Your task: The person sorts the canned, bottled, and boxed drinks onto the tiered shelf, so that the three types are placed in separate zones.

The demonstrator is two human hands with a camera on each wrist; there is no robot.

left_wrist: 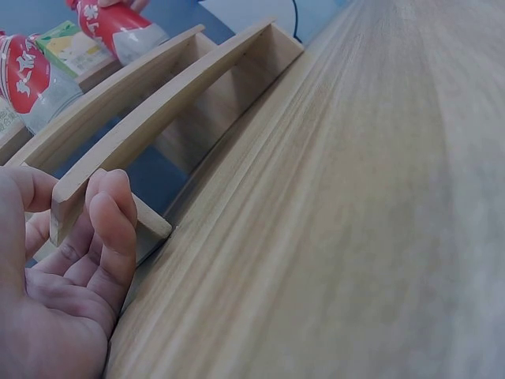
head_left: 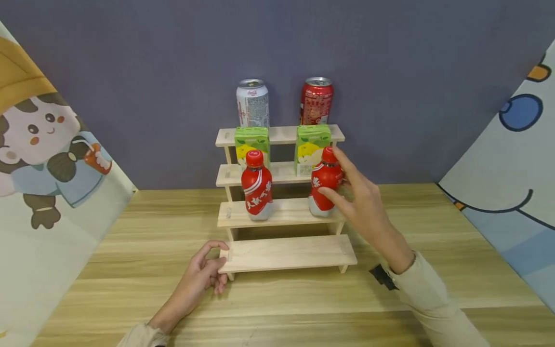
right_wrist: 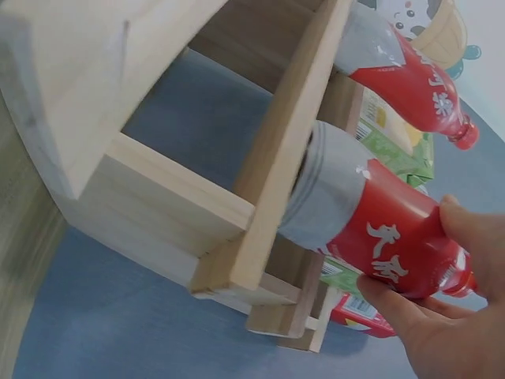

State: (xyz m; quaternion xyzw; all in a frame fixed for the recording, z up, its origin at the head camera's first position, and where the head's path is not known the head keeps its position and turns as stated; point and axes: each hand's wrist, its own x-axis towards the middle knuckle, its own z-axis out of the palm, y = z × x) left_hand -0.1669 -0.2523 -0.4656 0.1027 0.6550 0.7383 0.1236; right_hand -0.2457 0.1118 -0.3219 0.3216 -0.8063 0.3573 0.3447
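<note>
A small wooden stepped rack [head_left: 286,253] stands on the table. My left hand [head_left: 201,272] pinches the left end of its lowest board, thumb and fingers on either side, as the left wrist view confirms. On the second step from the bottom stand two red-capped bottles with red and white labels. My right hand [head_left: 368,209] holds the right bottle [head_left: 326,180] around its upper part, a finger up by the cap. In the right wrist view this bottle's base [right_wrist: 319,189] meets the board. The left bottle [head_left: 257,188] stands upright, untouched.
Two green juice cartons, left [head_left: 253,140] and right [head_left: 307,149], stand one step higher. On the top step are a white can [head_left: 253,106] and a red can [head_left: 316,103]. A dark wall [head_left: 173,96] rises behind; cartoon panels flank both sides.
</note>
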